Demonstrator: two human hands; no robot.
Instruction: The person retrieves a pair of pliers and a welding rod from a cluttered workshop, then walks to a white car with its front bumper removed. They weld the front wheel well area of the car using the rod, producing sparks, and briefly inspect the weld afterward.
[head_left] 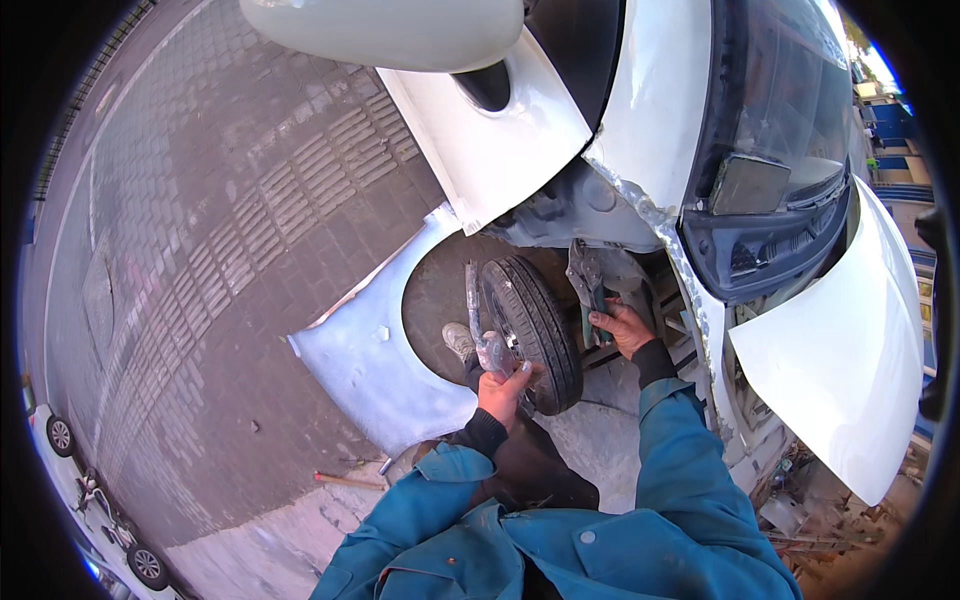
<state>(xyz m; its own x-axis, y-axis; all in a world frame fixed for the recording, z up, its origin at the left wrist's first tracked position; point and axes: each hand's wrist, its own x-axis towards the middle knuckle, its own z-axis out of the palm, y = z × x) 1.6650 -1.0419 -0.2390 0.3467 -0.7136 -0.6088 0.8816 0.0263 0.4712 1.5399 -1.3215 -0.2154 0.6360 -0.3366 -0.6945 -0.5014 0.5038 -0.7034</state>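
Observation:
My right hand (625,328) is closed around the green handles of a pair of locking pliers (583,268), their metal jaws pointing up toward the car's inner wheel arch. In front of my body, my left hand (503,392) grips a narrow, paint-smeared metal piece (474,295) with a wider pinkish end (493,354); its kind is unclear. A black tyre (540,330) stands between the two hands, close to the left one. Left of it, a pale bluish-white fender panel (370,375) sits off the car, its curved cut-out facing the wheel.
The white car's door (500,140) and mirror (385,30) overhang at the top. A loose-edged white body panel (840,350) juts out at right. A wooden-handled tool (350,482) lies on the paving. My shoe (458,342) shows beside the wheel. Another white car (95,500) is far left.

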